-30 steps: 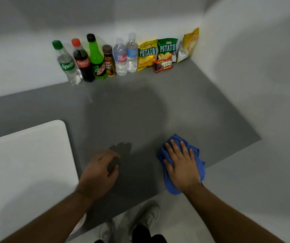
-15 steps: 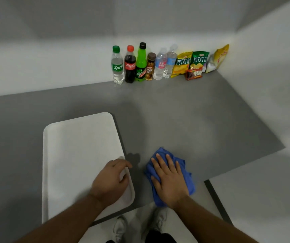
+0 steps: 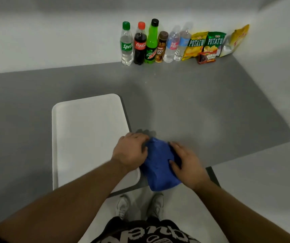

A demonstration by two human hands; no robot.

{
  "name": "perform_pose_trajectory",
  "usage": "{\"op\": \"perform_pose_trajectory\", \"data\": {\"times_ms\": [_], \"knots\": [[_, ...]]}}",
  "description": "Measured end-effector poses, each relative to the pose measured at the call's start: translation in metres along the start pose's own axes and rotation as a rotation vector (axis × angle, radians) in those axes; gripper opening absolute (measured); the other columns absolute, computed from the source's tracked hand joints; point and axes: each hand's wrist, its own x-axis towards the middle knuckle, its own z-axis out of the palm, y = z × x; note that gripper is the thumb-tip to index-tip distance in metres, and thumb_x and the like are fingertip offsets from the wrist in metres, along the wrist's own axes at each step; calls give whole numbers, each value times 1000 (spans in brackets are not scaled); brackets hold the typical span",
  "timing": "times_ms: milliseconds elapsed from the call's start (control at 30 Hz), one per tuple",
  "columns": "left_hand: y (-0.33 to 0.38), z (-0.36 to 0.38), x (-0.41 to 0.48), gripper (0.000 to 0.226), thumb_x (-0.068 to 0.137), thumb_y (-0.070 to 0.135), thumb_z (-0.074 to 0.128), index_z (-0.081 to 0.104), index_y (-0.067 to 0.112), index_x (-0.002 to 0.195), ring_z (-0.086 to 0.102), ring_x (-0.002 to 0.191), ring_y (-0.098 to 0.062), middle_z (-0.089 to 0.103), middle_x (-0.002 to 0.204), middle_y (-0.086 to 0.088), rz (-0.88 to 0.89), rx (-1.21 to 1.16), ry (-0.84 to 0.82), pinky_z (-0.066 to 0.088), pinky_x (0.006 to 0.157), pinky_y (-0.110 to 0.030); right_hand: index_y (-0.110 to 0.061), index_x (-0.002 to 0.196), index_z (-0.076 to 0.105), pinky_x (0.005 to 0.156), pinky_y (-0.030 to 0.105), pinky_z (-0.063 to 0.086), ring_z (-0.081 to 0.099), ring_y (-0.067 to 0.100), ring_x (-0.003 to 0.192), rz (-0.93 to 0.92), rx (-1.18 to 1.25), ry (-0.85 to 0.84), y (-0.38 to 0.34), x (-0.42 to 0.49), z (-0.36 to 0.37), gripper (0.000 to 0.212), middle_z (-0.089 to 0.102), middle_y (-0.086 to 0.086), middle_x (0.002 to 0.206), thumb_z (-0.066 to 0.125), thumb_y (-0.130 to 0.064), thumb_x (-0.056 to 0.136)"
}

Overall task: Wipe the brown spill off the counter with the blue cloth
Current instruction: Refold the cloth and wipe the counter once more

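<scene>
The cloth lies at the counter's near edge, just right of the tray — bottles stand far behind.

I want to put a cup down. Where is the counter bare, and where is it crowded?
Bare: the grey counter between the bottles and the white tray, and right of the blue cloth. Crowded: the back wall, with bottles and snack bags.

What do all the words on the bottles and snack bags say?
"Spri": clear plastic bottle with green cap
"Coca-Cola": dark bottle with red cap
"UCKY DAY": small brown bottle
"RE FRE": clear water bottle with pink label
"POTATO": yellow crisp bag
"POTATO": green crisp bag
Too blurred or tilted to read: logo on the bright green bottle, red snack packet, yellow corner bag, print on the black shorts.
</scene>
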Motion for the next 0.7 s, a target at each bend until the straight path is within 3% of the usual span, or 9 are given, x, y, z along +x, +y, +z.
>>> {"op": "perform_pose_trajectory", "data": {"times_ms": [133, 233, 300, 500, 600, 700], "knots": [[20, 6, 26, 48, 92, 38, 55, 52, 30, 139, 55, 124, -27, 60, 138, 1, 27, 171, -184, 40, 106, -44, -16, 139, 61, 103, 36, 47, 60, 26, 118, -5, -51, -90, 3, 9, -3, 44, 64, 4, 133, 65, -22, 96], [26, 8, 37, 26, 94, 30, 55, 63, 26, 119, 55, 117, -27, 63, 123, -2, 27, 290, -237, 41, 101, -42, -15, 114, 70, 84, 40, 51, 65, 31, 99, -20, -41, -139, 1, 23, -10, 26, 68, 8, 109, 58, -9, 92], [28, 3, 40, 16, 93, 24, 54, 66, 22, 105, 59, 109, -28, 65, 114, -3, 13, 294, -221, 43, 93, -39, -16, 107, 72, 82, 40, 52, 66, 31, 94, -28, -12, -116, 1, 30, -21, 25, 69, 9, 106, 57, -6, 90], [35, -44, 27, 8, 97, 16, 60, 67, 19, 101, 66, 92, -21, 71, 95, -1, -68, -347, -88, 47, 78, -28, -18, 109, 74, 90, 30, 51, 64, 15, 90, -129, 196, 21, 3, 48, -85, 28, 66, -1, 98, 75, -3, 86], [46, -69, 15, 11, 100, 18, 61, 65, 27, 96, 64, 86, -15, 69, 91, 5, -20, -472, 30, 49, 79, -27, -22, 119, 72, 84, 19, 49, 62, 11, 87, -246, 269, 122, -7, 49, -119, 40, 63, -6, 101, 80, -4, 84], [56, -80, -4, 6, 98, 22, 61, 66, 26, 98, 65, 88, -23, 70, 92, 3, 22, -588, 116, 51, 83, -32, -22, 125, 71, 82, 12, 45, 63, 12, 88, -353, 297, 129, -11, 39, -137, 47, 64, -9, 105, 84, -8, 82]]}}
